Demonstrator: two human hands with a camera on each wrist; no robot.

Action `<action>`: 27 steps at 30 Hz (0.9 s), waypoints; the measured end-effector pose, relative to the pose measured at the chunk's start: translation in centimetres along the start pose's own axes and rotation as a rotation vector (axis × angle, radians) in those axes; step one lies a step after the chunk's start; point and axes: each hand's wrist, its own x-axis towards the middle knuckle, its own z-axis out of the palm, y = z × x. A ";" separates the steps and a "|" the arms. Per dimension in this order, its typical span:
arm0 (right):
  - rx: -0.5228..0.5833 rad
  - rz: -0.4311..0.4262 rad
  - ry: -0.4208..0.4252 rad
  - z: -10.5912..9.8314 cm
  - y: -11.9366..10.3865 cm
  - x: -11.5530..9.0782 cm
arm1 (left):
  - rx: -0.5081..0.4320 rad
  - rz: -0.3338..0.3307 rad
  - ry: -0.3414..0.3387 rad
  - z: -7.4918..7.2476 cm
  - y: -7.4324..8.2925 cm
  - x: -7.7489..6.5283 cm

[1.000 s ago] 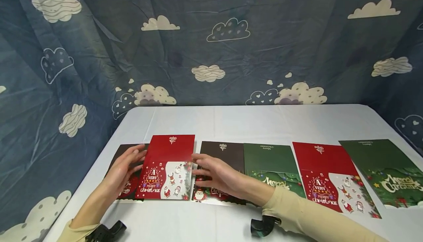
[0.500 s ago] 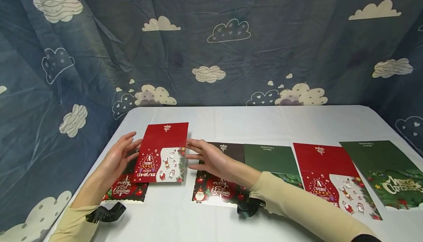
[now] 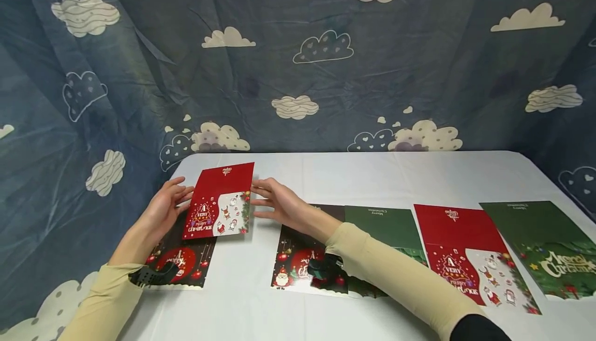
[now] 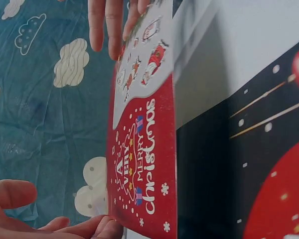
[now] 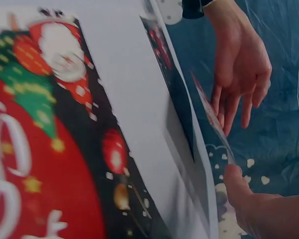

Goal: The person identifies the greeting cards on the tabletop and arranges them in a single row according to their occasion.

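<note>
A red Christmas card (image 3: 218, 201) is held in the air, tilted, between my two hands. Fingers of my left hand (image 3: 161, 210) touch its left edge, with the thumb standing apart in the left wrist view. At the opposite edge, the fingertips of my right hand (image 3: 289, 207) meet the card. In both wrist views the fingers look mostly straight. Beneath the raised card lies a dark Christmas card (image 3: 199, 258), partly covered by it and by my left arm. My right forearm passes over another dark card (image 3: 291, 242) and a green card (image 3: 384, 222).
Farther right lie a second red card (image 3: 458, 227) and a second green card (image 3: 531, 222), flat on the white tablecloth (image 3: 223, 310). A blue cloud-patterned curtain (image 3: 261, 77) hangs behind the table. Both wrists carry black devices.
The red card has risen off the table and moved back and slightly left between both hands, uncovering more of the dark card at left. The other cards stay put.
</note>
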 end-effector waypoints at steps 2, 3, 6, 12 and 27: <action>0.009 -0.006 0.008 0.0 -0.2 0.4 | -0.002 0.011 0.008 -0.1 0.2 0.4; 0.016 -0.009 0.011 -0.1 -0.2 0.7 | 0.001 0.016 0.014 -0.1 0.3 0.5; 0.032 -0.014 0.024 -0.2 -0.4 1.3 | 0.001 0.023 0.034 -0.1 0.5 1.0; 0.041 -0.024 0.032 -0.5 -0.1 2.7 | -0.001 0.012 0.055 -0.3 0.7 2.0; 0.075 -0.028 0.065 -1.1 -0.2 6.2 | -0.089 -0.048 0.050 -1.8 1.8 4.5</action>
